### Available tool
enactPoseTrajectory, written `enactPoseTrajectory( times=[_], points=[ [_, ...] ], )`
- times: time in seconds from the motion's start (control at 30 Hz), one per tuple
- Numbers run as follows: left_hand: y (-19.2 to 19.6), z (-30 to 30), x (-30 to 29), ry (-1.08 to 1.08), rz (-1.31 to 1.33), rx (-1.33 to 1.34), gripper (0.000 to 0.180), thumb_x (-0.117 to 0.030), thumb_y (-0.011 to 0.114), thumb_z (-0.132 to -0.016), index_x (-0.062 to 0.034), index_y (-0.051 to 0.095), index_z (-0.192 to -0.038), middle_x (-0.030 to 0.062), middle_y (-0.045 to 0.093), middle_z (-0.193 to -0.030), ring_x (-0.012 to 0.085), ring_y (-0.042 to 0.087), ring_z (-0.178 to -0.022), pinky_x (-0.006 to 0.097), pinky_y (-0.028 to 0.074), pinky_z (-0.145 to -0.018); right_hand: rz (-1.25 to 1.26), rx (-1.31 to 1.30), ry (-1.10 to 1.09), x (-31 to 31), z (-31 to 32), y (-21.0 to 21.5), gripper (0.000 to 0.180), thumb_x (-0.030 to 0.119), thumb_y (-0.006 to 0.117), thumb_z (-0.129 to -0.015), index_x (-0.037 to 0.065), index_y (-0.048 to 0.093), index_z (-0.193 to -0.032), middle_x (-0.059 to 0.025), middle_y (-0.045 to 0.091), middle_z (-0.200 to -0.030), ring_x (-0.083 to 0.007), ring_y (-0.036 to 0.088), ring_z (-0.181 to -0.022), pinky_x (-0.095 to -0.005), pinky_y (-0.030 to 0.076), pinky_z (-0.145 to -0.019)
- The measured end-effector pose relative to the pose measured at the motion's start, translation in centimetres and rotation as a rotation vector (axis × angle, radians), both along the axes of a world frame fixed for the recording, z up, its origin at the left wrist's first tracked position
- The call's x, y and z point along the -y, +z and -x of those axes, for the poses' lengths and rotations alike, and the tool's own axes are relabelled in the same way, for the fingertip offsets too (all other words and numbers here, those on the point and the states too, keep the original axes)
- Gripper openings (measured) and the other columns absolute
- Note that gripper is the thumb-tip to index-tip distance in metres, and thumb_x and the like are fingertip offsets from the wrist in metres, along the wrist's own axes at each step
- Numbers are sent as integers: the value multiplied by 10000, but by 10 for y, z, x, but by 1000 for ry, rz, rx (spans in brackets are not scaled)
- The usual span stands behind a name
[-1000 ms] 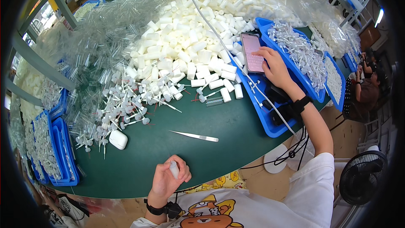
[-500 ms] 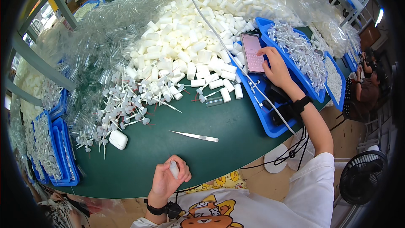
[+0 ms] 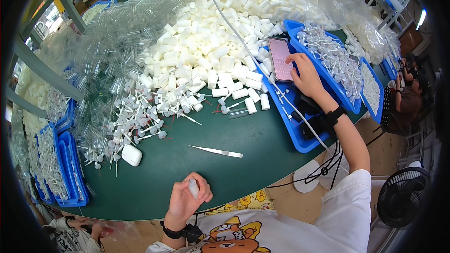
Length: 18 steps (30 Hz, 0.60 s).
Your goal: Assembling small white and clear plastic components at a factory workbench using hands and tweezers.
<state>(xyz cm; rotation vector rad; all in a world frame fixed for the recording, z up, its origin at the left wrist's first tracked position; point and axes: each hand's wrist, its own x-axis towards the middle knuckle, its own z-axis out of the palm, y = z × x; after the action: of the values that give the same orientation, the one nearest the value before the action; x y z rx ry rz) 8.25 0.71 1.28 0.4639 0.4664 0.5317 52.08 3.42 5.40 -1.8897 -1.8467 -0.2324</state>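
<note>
My left hand [image 3: 190, 197] is closed round a small whitish cylinder [image 3: 193, 187] near the table's front edge; my fingers hide part of it. My right hand [image 3: 307, 75] reaches to the smartphone [image 3: 280, 58], its fingers apart and bent over the lit pinkish screen, with a keyboard showing. The phone leans at the edge of a blue tray [image 3: 305, 146]. Flat on the green table between my hands lies a pair of metal tweezers [image 3: 218, 151]. To the left are a white rounded case [image 3: 131, 155] and a heap of grey-capped white stems [image 3: 136, 117].
A large pile of white foam cylinders [image 3: 206, 42] spreads across the far table, beside many clear tubes [image 3: 112, 37]. Blue trays of white parts [image 3: 328, 56] stand right, others left [image 3: 70, 168]. A white cable [image 3: 234, 33] crosses over. Another person's hands [image 3: 89, 227] show at lower left.
My right fingers have shifted slightly over the phone screen. At the lower left, the other person's hands and light sleeves have come further into view. My left hand stays put.
</note>
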Motion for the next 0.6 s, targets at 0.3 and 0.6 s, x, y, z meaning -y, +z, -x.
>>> enactPoseTrajectory(
  times=[0.3,0.6],
  points=[
    [-2,1,0,-2,3,1,344,-344,345,-883,-23,468,-860,68,398,-608,168,355,-560,314,331,-565,-46,-48,18,0,2,1,297,-24,492,-750,8,515,-1044,-161,542,-1010,-322,513,-1018,-370,415,-898],
    [-2,1,0,-4,11,-1,339,-341,351,-881,-25,474,-867,69,405,-610,171,366,-566,313,335,-570,-26,-50,21,1,1,1,294,-26,497,-748,25,536,-1035,-158,542,-1020,-331,513,-1009,-383,411,-895]
  ],
)
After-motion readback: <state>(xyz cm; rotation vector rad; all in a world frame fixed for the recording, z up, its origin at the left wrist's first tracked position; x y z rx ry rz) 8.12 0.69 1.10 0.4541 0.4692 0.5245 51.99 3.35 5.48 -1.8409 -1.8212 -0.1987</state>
